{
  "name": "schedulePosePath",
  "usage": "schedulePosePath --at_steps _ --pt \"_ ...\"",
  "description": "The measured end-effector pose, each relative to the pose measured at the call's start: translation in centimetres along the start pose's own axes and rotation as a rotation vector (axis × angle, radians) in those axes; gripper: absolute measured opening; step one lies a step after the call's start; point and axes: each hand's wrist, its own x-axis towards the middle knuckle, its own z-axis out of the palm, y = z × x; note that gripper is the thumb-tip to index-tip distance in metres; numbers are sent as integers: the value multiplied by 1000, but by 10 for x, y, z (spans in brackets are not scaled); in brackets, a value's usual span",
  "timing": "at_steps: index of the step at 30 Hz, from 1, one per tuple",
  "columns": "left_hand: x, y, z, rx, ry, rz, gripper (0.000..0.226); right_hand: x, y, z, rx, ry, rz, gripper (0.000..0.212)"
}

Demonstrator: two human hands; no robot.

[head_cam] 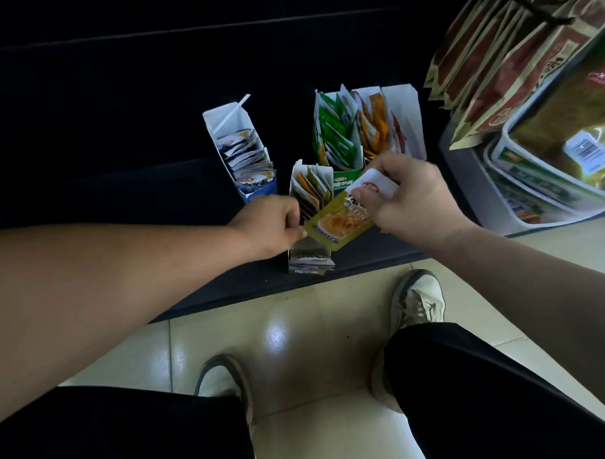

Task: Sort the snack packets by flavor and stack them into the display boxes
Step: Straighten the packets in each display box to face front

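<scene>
We see the yellow-green snack packet (338, 224) held just above the nearest display box (310, 260), tilted, its lower corner over the box's open top. The right hand (409, 198) grasps its white upper end, thumb pressed on the face and fingers curled behind. The packet shows a picture of golden chips and a red logo on the white end. The left hand (270, 223) sits at the packet's left corner with fingers curled and thumb tip touching it; we cannot tell whether it pinches the packet or the box. Behind stand a blue display box (258, 191), a green display box (344, 181) and a white display box (407, 122) of orange packets, all on a dark shelf (120, 167).
</scene>
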Motion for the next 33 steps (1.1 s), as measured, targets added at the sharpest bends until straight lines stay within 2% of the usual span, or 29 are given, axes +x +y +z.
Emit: schedulePosePath --at_steps 4,7,11,13,15,18,20,22,25,27,29,31,33 --pt "5 4 -2 -59 -83 -97 40 4 3 -7 -13 29 -13 12" --pt "2 17 -5 -206 -164 -125 19 2 2 -7 -23 26 -67 13" --pt "-4 19 -11 -159 -302 -127 56 1 0 -4 -148 -21 -175 8" --pt "-3 10 -9 -135 -340 -142 80 0 -1 -3 -153 -55 -162 10" --pt "-3 6 -9 -162 -337 -137 88 0 -1 0 -109 -90 -78 15" --pt "-2 5 -12 -244 -293 -115 78 1 -2 8 74 -128 94 15" --pt "-2 0 -15 -259 -282 -124 81 2 -3 14 81 -120 64 8" --pt "-1 -5 -15 -258 -279 -143 86 1 -6 20 -54 -170 -46 6" --pt "-3 -9 -15 -246 -256 -144 74 -2 -7 37 -222 -358 -106 12" --pt "-4 -7 -17 -224 -237 -125 64 -5 -8 47 -173 -543 15 22" --pt "-3 -5 -18 -238 -230 -120 63 -6 -11 50 6 -664 191 39" --pt "-3 -2 -17 -229 -227 -115 62 -5 -9 47 74 -647 265 48" --pt "-1 0 -14 -199 -204 -92 61 -2 -6 42 15 -525 226 47"
